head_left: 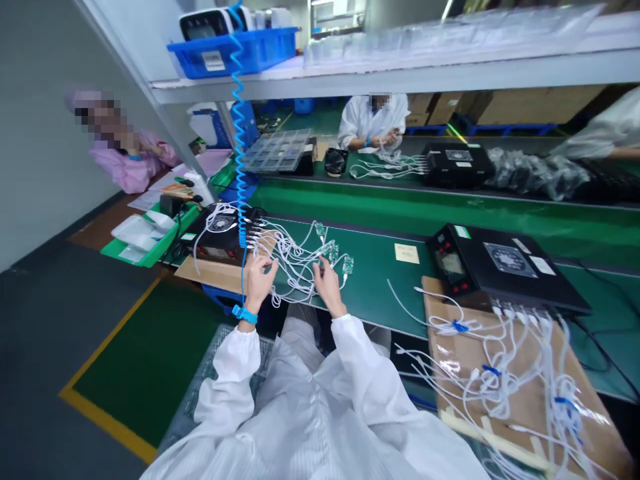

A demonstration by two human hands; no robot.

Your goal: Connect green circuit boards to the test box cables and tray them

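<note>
My left hand (260,283), with a blue strap (245,314) at the wrist, is beside the white cables (287,250) near a black box (215,233). Its thumb and fingers are apart, with nothing clearly between them. My right hand (328,283) is at the right side of the cable tangle, thumb and fingertips closed around a white cable, partly hidden by the fingers. Just beyond it lie small green circuit boards (349,265), joined to cable ends. The cables run from plugs on the side of the black box.
On the right, another black box (510,267) has bundled white cables over cardboard (435,360). A blue coiled cord (240,133) hangs by my left hand. A green tray (150,240) stands left; a shelf (400,77) spans above. Other people sit across and at left.
</note>
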